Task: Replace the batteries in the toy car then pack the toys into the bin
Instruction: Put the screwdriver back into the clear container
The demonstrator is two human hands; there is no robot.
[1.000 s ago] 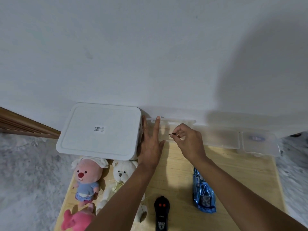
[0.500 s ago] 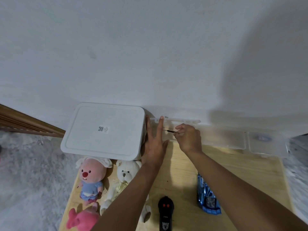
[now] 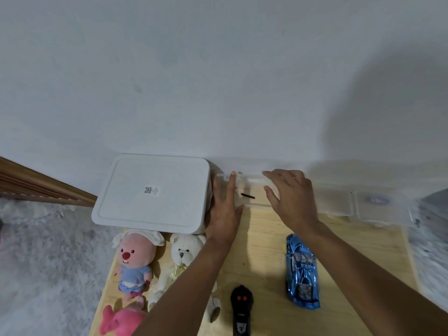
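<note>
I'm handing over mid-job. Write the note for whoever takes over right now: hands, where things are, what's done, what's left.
Left hand: open, flat against the clear case beside the white bin.
Right hand: open, empty, over the case.
Small screwdriver lies in the case.
Blue toy car, black remote and three plush toys, including the white bear, are on the wooden table.
Done: battery swap cannot be confirmed.
Left: close the case, open the lidded bin, pack the toys.
</note>
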